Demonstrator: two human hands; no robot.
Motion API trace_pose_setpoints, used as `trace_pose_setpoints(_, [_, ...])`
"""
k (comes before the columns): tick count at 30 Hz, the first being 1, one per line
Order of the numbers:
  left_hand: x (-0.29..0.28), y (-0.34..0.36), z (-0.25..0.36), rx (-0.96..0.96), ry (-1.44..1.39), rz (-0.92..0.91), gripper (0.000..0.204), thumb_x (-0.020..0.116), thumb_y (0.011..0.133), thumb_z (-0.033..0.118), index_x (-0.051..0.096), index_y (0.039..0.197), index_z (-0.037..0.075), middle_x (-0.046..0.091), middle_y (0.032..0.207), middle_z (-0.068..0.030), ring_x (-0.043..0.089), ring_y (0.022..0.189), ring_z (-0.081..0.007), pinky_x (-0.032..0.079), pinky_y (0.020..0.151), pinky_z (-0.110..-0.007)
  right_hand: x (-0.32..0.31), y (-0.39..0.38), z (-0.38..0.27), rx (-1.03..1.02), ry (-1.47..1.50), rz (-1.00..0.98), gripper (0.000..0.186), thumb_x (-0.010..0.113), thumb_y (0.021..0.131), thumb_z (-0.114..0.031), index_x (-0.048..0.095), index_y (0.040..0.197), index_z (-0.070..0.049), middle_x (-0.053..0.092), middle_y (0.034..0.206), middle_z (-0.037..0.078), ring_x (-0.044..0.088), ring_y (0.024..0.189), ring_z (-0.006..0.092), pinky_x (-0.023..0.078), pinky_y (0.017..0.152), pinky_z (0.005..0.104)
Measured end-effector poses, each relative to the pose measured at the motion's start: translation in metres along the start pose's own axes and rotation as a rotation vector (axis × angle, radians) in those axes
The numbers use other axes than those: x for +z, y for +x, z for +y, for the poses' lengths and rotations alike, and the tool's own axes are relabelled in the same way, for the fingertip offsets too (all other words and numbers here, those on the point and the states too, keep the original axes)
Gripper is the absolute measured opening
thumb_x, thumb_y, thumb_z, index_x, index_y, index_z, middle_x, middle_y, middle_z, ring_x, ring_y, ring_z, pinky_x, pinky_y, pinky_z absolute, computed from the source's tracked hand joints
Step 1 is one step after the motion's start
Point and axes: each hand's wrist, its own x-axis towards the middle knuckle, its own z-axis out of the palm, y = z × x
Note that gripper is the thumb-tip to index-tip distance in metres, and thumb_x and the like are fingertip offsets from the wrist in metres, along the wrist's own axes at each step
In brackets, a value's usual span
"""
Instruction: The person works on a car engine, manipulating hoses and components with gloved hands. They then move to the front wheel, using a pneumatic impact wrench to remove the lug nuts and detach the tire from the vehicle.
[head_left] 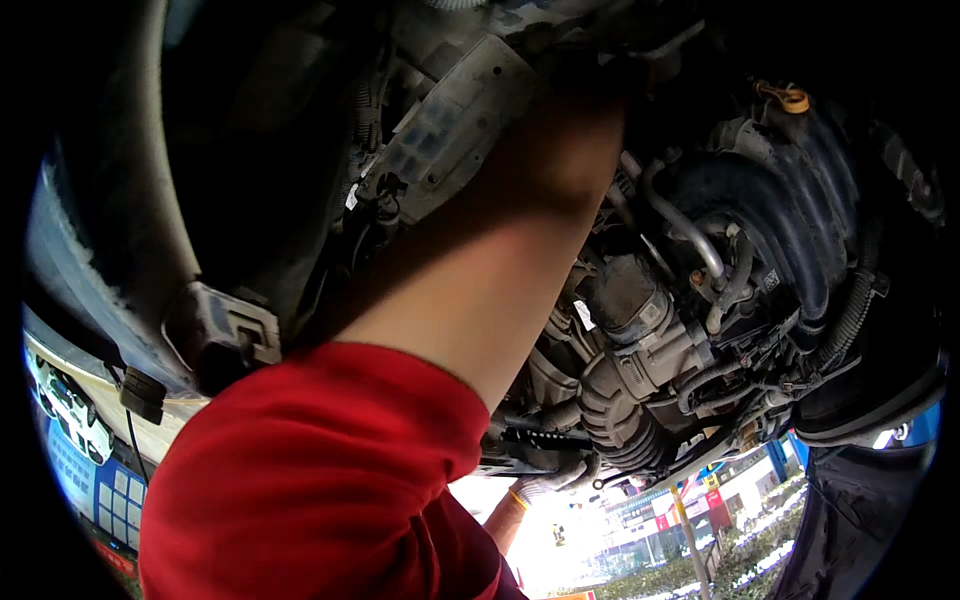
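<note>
In the head view, your left arm (pixel 500 270) runs large across the middle, slanting up and to the right from a red sleeve (pixel 310 460) at lower left. Its bare skin narrows toward the top and sinks into shadow beside a pale metal shield (pixel 460 125); your left hand is lost in that darkness, so I cannot tell whether its fingers are spread or gripping.

Lower down, past the sleeve, what appears to be your right hand (pixel 540 487) (gloved in greyish-white, with a yellow band at the wrist) reaches up to the underside of the engine assembly (pixel 625 300). Glare and small size hide its fingers, so you can't read their spread or hold there either.

The engine assembly fills the space right of your left arm, with a ribbed hose (pixel 622 415) low on it, a black curved manifold (pixel 800 230) farther right, and a yellow loop handle (pixel 792 98) at the top.
</note>
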Motion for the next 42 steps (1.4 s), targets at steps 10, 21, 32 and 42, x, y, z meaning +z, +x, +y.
trace_pose_setpoints(10, [0.0, 0.033, 0.007, 0.067, 0.105, -0.086, 0.04, 0.067, 0.1, 0.02, 0.067, 0.138, 0.006, 0.07, 0.135, -0.0192, 0.07, 0.117, -0.0351, 0.055, 0.098, -0.047, -0.001, -0.013, 0.008, 0.43, 0.24, -0.005, 0.062, 0.04, 0.109, -0.049, 0.048, 0.153, -0.006, 0.046, 0.157, 0.018, 0.046, 0.142, 0.0328, 0.034, 0.122, 0.0463])
trace_pose_setpoints(21, [0.003, 0.058, -0.016, -0.465, -1.029, -0.037, 0.038, 0.073, 0.096, 0.02, 0.071, 0.131, 0.005, 0.073, 0.126, -0.023, 0.071, 0.113, -0.0389, 0.056, 0.095, -0.048, -0.004, -0.003, 0.026, 0.4, 0.153, 0.027, 0.061, 0.04, 0.109, -0.045, 0.044, 0.153, -0.003, 0.047, 0.156, 0.018, 0.047, 0.141, 0.0328, 0.035, 0.119, 0.0459])
trace_pose_setpoints(32, [-0.031, 0.021, 0.012, -0.138, -0.81, -0.126, 0.059, 0.059, 0.104, 0.045, 0.061, 0.145, 0.004, 0.065, 0.141, -0.0236, 0.063, 0.127, -0.0369, 0.048, 0.109, -0.041, -0.004, -0.013, 0.022, 0.42, 0.137, 0.052, 0.058, 0.042, 0.11, -0.043, 0.047, 0.149, -0.001, 0.05, 0.151, 0.02, 0.049, 0.136, 0.0333, 0.037, 0.117, 0.0463])
trace_pose_setpoints(42, [0.001, 0.089, -0.025, 0.032, 0.165, -0.096, 0.043, 0.064, 0.101, 0.03, 0.068, 0.138, 0.009, 0.063, 0.146, -0.0192, 0.062, 0.133, -0.0387, 0.05, 0.11, -0.047, 0.009, -0.005, 0.021, 0.395, 0.137, 0.074, 0.055, 0.044, 0.11, -0.04, 0.049, 0.146, 0.001, 0.052, 0.146, 0.021, 0.051, 0.132, 0.0338, 0.039, 0.115, 0.0466])
